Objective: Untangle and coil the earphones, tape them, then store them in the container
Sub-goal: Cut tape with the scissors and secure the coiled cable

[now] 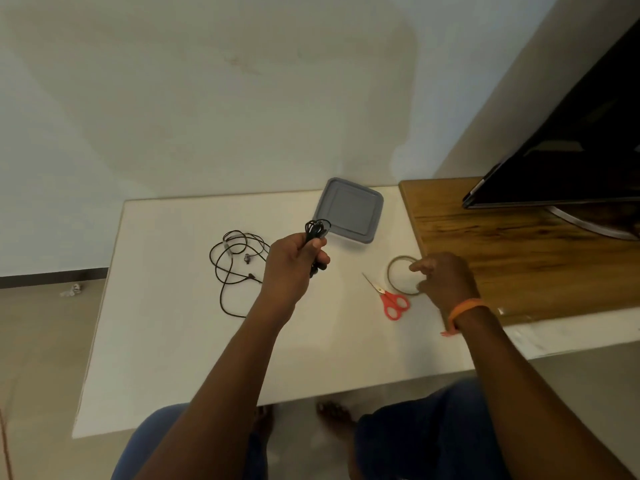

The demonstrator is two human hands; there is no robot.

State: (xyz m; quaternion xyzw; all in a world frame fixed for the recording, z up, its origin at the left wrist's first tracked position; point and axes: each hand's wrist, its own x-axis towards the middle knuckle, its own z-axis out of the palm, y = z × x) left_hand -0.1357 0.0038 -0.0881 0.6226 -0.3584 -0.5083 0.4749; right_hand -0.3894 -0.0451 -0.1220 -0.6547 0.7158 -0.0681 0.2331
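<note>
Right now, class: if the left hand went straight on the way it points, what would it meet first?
Probably the grey container, just beyond the left hand and its coiled earphones; the hand looks raised, so it might pass above.

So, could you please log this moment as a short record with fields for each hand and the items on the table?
left hand: left hand grips a coiled black earphone bundle, held above the table
right hand: right hand pinches the tape roll lying on the white table
loose earphones: second earphone cable, uncoiled, left of the held bundle
scissors: red-handled scissors, beside the tape roll
container: grey container, lid on, at the far edge
</note>
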